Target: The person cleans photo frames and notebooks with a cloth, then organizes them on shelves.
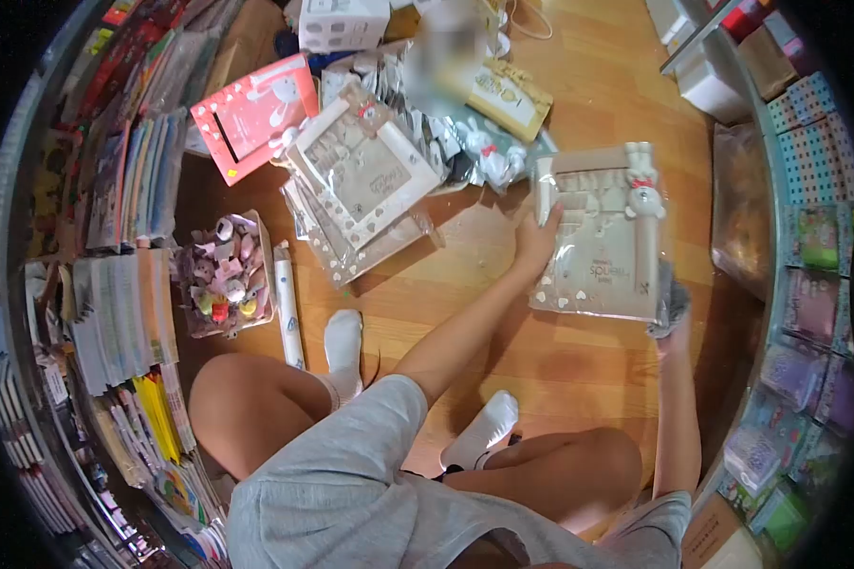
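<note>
Left hand [538, 237] on package [593, 237], lengthwise forward

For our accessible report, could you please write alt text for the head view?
A person's left hand grips a wrapped beige package with a white bunny figure; the right hand, partly covered by grey fabric, is at its edge. Similar packages lie nearby.

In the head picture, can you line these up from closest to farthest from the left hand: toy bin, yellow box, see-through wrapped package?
1. Wrapped package: touching the left hand, mostly to its right.
2. Yellow box: farther ahead.
3. Toy bin: far to the left.
</note>
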### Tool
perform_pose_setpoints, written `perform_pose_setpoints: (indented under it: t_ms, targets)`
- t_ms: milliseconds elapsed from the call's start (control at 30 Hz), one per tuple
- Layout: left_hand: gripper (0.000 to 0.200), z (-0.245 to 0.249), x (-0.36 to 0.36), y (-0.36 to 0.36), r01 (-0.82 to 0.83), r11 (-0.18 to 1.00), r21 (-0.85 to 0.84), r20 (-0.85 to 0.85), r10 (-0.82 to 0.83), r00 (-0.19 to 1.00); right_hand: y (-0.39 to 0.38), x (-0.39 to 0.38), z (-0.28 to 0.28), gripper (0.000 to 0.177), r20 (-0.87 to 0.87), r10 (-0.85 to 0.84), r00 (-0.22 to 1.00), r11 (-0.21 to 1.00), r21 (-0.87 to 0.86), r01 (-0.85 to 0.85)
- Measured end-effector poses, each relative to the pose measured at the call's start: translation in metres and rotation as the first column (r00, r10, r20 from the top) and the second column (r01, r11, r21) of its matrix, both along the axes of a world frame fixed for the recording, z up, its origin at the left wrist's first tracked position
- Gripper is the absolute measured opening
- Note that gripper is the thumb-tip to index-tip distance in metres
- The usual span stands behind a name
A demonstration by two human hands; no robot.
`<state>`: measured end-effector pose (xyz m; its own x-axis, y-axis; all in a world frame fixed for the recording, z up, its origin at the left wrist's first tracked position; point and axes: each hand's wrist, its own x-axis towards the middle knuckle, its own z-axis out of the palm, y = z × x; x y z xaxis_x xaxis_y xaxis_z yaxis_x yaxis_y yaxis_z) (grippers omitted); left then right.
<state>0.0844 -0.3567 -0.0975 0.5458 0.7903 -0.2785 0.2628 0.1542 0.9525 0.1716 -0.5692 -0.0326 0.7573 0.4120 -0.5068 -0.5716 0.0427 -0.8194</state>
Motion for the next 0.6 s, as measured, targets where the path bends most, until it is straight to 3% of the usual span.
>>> perform_pose_setpoints:
  t_ms: [33, 67, 100, 133, 200, 300, 333, 367, 400, 433, 467, 533, 567, 600]
  targets:
    - [0.044, -0.011, -0.01, -0.001, -0.042, 0.999, -0.02, -0.054, 0.041, 0.998, -0.016, 0.009, -0.015, 0.038, 0.025, 0.033, 0.999, 0.99, 0.139, -0.036]
    - [0.048, -0.02, -0.016, 0.0, 0.013, 0.999, -0.049, -0.111, -0.018, 0.994, -0.032, 0.017, -0.03, 0.037, 0.045, 0.067, 0.997, 0.958, 0.278, -0.076]
    - [0.048, -0.028, -0.019, -0.004, 0.009, 0.999, -0.053, -0.119, -0.016, 0.993, -0.046, 0.02, -0.04, 0.038, 0.108, 0.124, 0.986, 0.834, 0.527, -0.163]
    - [0.048, -0.035, -0.023, -0.01, 0.058, 0.998, 0.02, -0.208, -0.052, 0.977, -0.053, 0.01, -0.04, 0.038, 0.084, 0.123, 0.989, 0.837, 0.526, -0.149]
    - [0.043, -0.036, -0.031, -0.018, 0.178, 0.978, 0.111, -0.363, -0.127, 0.923, -0.06, -0.013, -0.029, 0.04, 0.027, -0.312, 0.95, 0.91, 0.297, 0.29]
    - [0.043, -0.05, -0.033, -0.037, 0.191, 0.979, 0.069, -0.409, -0.147, 0.901, -0.062, -0.054, 0.016, 0.04, 0.054, -0.324, 0.945, 0.928, 0.215, 0.305]
    - [0.044, -0.051, -0.033, -0.042, 0.182, 0.982, 0.056, -0.398, -0.145, 0.906, -0.081, -0.047, 0.008, 0.042, 0.143, 0.1, 0.985, 0.622, 0.764, -0.175]
    - [0.044, -0.052, -0.029, -0.046, 0.185, 0.981, 0.06, -0.375, -0.15, 0.915, -0.101, -0.05, 0.003, 0.042, 0.168, 0.095, 0.981, 0.623, 0.758, -0.191]
    - [0.043, -0.051, -0.025, -0.051, 0.192, 0.978, 0.08, -0.416, -0.142, 0.898, -0.105, -0.061, 0.013, 0.043, 0.101, -0.151, 0.983, 0.796, 0.602, 0.061]
    - [0.043, -0.05, -0.024, -0.053, 0.199, 0.975, 0.098, -0.458, -0.133, 0.879, -0.107, -0.07, 0.022, 0.043, 0.088, -0.401, 0.912, 0.852, 0.402, 0.336]
    - [0.043, -0.051, -0.024, -0.049, 0.199, 0.976, 0.091, -0.444, -0.139, 0.885, -0.106, -0.078, 0.032, 0.044, 0.072, -0.419, 0.905, 0.858, 0.356, 0.369]
    - [0.046, -0.049, -0.023, -0.029, 0.653, 0.749, 0.113, -0.549, -0.501, 0.669, -0.107, -0.085, 0.04, 0.042, 0.125, -0.384, 0.915, 0.891, 0.31, 0.331]
    - [0.046, -0.043, -0.02, -0.012, 0.646, 0.754, 0.116, -0.54, -0.498, 0.679, -0.107, -0.087, 0.041, 0.042, 0.162, -0.352, 0.922, 0.914, 0.272, 0.301]
    - [0.045, -0.032, -0.015, 0.012, 0.877, 0.479, 0.048, -0.552, -0.718, 0.423, -0.105, -0.086, 0.045, 0.042, 0.15, -0.327, 0.933, 0.913, 0.305, 0.271]
